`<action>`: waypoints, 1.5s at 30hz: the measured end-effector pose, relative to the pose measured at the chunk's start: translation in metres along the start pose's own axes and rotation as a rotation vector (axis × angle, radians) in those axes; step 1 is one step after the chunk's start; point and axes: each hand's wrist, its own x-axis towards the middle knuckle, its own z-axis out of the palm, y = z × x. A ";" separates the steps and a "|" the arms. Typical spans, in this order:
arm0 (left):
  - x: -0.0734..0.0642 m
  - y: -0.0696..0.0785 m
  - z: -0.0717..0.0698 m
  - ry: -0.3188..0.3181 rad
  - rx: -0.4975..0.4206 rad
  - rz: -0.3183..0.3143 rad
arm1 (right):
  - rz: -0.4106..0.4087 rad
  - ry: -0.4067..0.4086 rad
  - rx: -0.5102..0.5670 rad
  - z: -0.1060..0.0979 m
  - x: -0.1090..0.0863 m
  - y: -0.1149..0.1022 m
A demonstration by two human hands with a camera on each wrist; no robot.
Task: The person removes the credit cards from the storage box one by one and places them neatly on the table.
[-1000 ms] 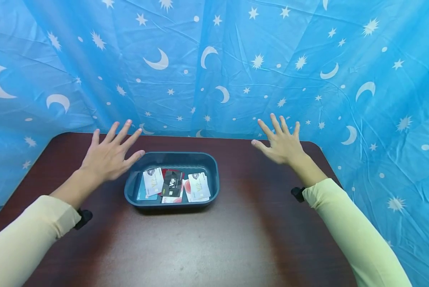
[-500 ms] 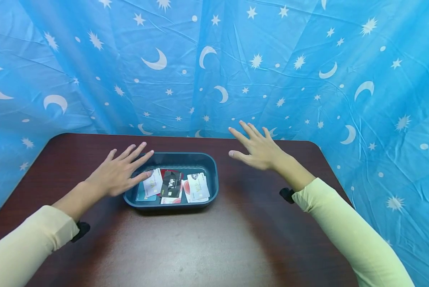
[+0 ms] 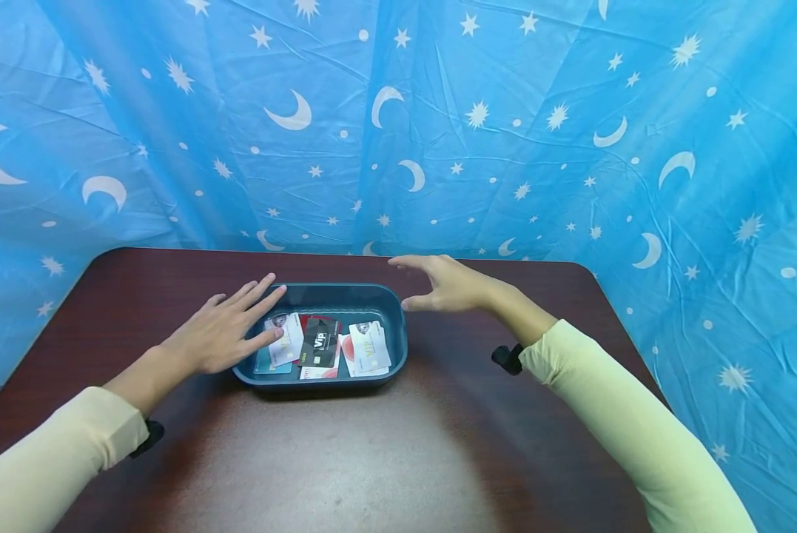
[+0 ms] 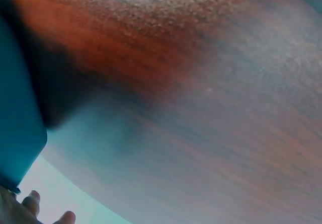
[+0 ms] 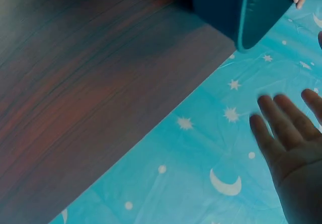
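Left hand (image 3: 220, 333), fingers apart, at blue tray (image 3: 345, 296) holding overlapping cards (image 3: 320, 340); right hand (image 3: 448, 285), thumb apart from fingers, opposite.

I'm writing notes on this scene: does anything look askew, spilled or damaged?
Only the cards look untidy: they overlap at uneven angles in the blue tray, the black Vip card lying across others. None shows outside the tray, and I see no spill or damage.
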 end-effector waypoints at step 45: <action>0.000 0.000 0.003 0.007 0.020 0.012 | 0.236 -0.531 0.318 0.032 0.086 -0.013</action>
